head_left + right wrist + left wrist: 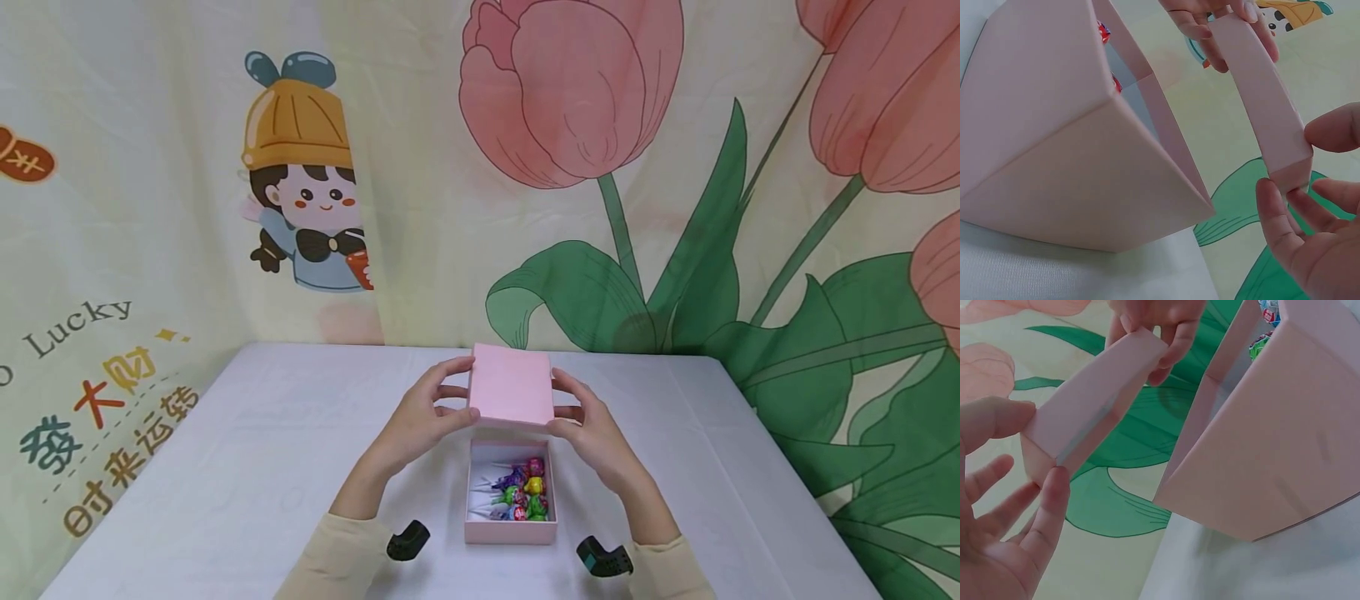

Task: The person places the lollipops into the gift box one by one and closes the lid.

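A pink box lid (512, 385) is held up between both hands, just beyond the open box. My left hand (420, 418) grips its left side, thumb at the near corner and fingers along the edge. On the opposite side my right hand (592, 425) pinches it the same way. The lid's side wall (1094, 394) shows in the left wrist view, and again as a narrow pink wall (1263, 94) in the right wrist view. Below stands the pink box (511, 533), with several wrapped lollipops (517, 492) inside, their white sticks pointing left.
A white cloth covers the table (300, 433). Behind it hangs a curtain (420, 208) printed with tulips and a cartoon figure. Black wrist devices sit at the left cuff (408, 541) and the right cuff (604, 557).
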`<state>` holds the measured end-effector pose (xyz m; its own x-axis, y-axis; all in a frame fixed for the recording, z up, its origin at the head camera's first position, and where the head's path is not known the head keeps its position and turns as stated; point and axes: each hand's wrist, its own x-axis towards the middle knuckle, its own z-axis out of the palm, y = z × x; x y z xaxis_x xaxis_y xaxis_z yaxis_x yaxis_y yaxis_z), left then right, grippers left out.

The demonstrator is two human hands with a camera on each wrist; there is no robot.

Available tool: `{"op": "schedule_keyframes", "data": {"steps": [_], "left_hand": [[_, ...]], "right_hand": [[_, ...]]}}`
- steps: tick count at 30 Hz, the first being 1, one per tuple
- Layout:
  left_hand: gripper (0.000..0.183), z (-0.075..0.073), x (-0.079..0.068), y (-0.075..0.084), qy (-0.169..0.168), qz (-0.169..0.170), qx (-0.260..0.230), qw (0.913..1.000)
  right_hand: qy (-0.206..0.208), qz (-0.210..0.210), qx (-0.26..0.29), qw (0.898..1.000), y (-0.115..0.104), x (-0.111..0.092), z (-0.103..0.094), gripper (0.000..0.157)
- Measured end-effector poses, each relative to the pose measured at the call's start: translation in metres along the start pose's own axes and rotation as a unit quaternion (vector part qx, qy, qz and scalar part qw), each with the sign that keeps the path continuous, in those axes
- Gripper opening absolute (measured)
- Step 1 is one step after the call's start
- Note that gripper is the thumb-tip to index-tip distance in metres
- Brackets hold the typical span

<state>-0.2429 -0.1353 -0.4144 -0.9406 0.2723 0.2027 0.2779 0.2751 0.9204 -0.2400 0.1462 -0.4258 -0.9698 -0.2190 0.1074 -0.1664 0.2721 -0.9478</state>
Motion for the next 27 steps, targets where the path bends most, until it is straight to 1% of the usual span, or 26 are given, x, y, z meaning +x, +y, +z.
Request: {"op": "schedule_keyframes", "data": {"steps": [5,16,23,27], "left_hand": [[0.078,0.0011,0.0002,0.0003,-0.005,-0.01,0.016,0.9998],[0.09,0.0032,0.0019,0.0016,-0.015,-0.039,0.017,0.999],[0.092,0.0049,0.003,-0.0003,-0.02,-0.054,0.019,0.9982],[0.091,0.0011,0.0012,0.0003,-0.029,-0.056,0.019,0.9978]], "right_hand": [[0.0,0.006,-0.001,1.0,0.0009,-0.0005,-0.0019,0.076],[-0.007,0.012,0.007,1.0,0.0,0.0007,-0.0059,0.08],[-0.01,0.02,0.006,1.0,0.0016,0.0013,-0.006,0.082],[-0.013,0.029,0.006,0.999,0.0008,0.0003,-0.0041,0.081]]}}
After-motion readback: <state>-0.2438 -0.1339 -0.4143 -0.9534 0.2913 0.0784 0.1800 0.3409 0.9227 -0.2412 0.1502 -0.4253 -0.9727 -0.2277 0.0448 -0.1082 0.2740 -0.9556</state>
